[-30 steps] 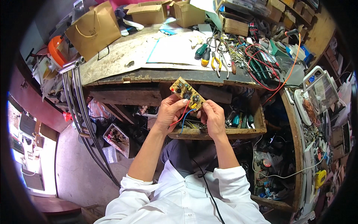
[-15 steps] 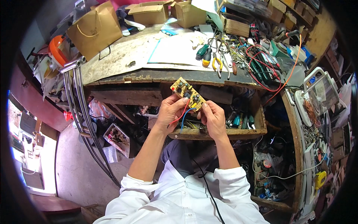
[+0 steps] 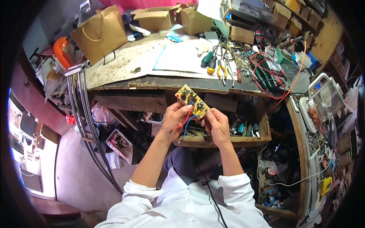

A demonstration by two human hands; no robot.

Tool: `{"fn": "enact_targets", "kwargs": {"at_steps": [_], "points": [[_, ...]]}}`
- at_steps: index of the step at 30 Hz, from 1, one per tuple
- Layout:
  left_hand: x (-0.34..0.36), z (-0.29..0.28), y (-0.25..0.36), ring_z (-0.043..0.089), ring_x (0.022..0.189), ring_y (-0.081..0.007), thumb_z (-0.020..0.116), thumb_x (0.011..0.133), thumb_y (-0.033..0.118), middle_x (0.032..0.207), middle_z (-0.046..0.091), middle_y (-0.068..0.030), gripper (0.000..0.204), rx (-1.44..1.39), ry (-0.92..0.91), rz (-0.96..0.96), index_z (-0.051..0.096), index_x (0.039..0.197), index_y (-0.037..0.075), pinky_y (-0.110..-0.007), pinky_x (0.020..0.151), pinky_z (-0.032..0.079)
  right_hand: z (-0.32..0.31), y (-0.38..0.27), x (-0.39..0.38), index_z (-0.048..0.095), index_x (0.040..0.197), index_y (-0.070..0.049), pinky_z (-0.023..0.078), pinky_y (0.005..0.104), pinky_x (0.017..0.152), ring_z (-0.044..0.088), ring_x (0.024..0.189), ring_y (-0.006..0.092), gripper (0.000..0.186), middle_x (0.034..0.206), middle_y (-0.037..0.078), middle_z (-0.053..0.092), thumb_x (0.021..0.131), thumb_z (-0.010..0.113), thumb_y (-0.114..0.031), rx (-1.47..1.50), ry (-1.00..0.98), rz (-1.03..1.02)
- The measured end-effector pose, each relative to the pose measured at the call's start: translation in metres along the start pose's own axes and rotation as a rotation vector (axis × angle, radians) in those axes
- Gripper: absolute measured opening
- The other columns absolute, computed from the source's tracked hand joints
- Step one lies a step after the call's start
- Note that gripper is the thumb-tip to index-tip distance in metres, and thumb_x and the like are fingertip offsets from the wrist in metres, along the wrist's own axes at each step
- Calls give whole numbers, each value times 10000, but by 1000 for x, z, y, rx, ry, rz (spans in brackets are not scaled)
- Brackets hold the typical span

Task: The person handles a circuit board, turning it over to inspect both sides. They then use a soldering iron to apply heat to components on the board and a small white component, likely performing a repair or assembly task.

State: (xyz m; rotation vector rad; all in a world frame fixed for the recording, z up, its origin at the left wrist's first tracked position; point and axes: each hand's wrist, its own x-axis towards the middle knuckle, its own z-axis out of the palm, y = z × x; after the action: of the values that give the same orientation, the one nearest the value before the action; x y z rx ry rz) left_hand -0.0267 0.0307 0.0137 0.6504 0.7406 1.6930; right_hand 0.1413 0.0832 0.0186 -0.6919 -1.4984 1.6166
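Left hand [image 3: 175,118]: closed on the circuit board [image 3: 195,100], thumb over its near-left edge, other fingers curled beneath.
Right hand [image 3: 217,123]: pinching the board's near-right corner, remaining fingers folded in.
Board position: held up between both hands, in front of the bench edge and above the open drawer [image 3: 235,142].
Bench [image 3: 114,72]: worn, stained pale covering; white sheet [image 3: 178,57] in the middle, with screwdrivers [image 3: 207,59] and yellow-handled pliers [image 3: 219,70] at its right.
Bench back: brown paper bag [image 3: 100,36] at left, open cardboard box [image 3: 154,19] beside it; small parts and cables heaped at right.
Room: cluttered; bent metal tubes [image 3: 76,98] stand left of the bench over a grey floor [image 3: 76,163].
Board axis: long side slants from far left to near right; component face up, red part at the far-left end.
Wires: red wire [image 3: 186,122] and blue wire [image 3: 186,127] trail from the near side toward the body.
Writing: small dark print on the bag; board markings too small to read.
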Motion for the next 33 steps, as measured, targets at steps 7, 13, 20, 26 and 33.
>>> {"fn": "enact_targets", "kwargs": {"at_steps": [7,13,20,26,33], "points": [[-3,5,2,697,888,-184,629,926,64,1017,697,-107,210,36,-3,7,630,1123,-7,-338,773,589,1,3,2,612,837,-35,365,198,475,471,513,37,276,648,3,600,1018,492,-205,-34,55,-8],[-1,-1,0,691,890,-185,615,935,52,1010,696,-102,182,2,-22,14,631,1103,-15,-339,767,579,2,0,0,608,813,-27,380,201,488,488,527,40,264,648,4,601,1008,503,-171,-7,48,16],[-2,1,0,690,900,-181,604,942,67,1030,695,-106,204,-13,-35,21,625,1122,-27,-341,813,576,2,2,-1,618,832,-23,375,191,481,482,519,34,239,657,-1,606,1008,533,-162,-30,35,-9],[-5,1,1,679,905,-149,602,968,124,1034,691,-92,202,-85,-61,43,623,1120,-8,-315,826,564,0,5,-4,621,856,-17,377,185,498,494,537,34,232,676,13,624,1011,537,-167,-24,-19,-43],[-4,-1,-2,683,896,-156,641,952,153,1005,697,-84,205,-48,-5,42,629,1096,7,-320,838,559,2,1,-9,631,868,-14,377,183,497,493,534,29,231,679,12,627,1013,534,-165,-16,-37,-42]]}}
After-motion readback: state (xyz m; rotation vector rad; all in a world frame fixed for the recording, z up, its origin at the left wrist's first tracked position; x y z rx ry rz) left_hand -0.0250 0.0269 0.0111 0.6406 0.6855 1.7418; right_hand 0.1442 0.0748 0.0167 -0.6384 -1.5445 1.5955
